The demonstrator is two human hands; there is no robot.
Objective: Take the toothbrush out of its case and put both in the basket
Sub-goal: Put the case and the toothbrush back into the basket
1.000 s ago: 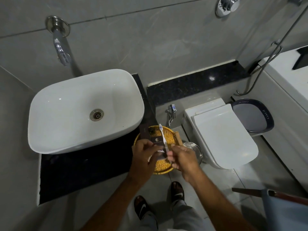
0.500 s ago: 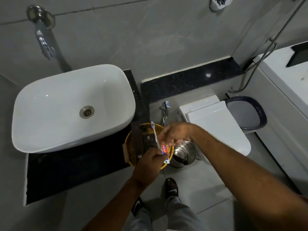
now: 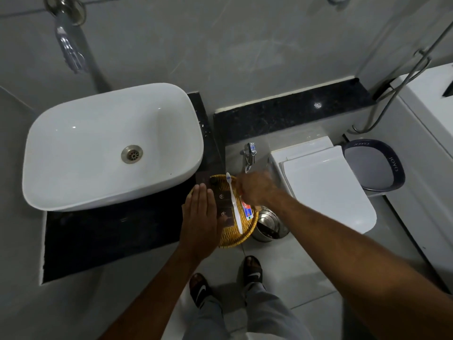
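Note:
A round yellow wicker basket [image 3: 236,238] sits at the right end of the dark counter. A white toothbrush [image 3: 234,204] lies lengthwise in it, head pointing away from me. Beside it to the left lie dark brown case pieces [image 3: 224,204], and a small red-and-blue tube [image 3: 247,209] lies to the right. My left hand [image 3: 199,214] rests flat, fingers straight and together, over the basket's left rim, holding nothing. My right hand [image 3: 253,187] hovers over the basket's far right edge, fingers curled down; nothing shows in it.
A white basin [image 3: 73,148] fills the counter's left part, with a wall tap [image 3: 69,50] above. A steel bin [image 3: 268,225] stands on the floor right of the basket, then a closed toilet [image 3: 323,182] and a dark-rimmed bin [image 3: 373,165]. My feet [image 3: 225,283] are below.
Both hands have let go of the toothbrush and the case, which now lie in the basket. The left hand has flattened out; the right hand has shifted toward the basket's far right edge.

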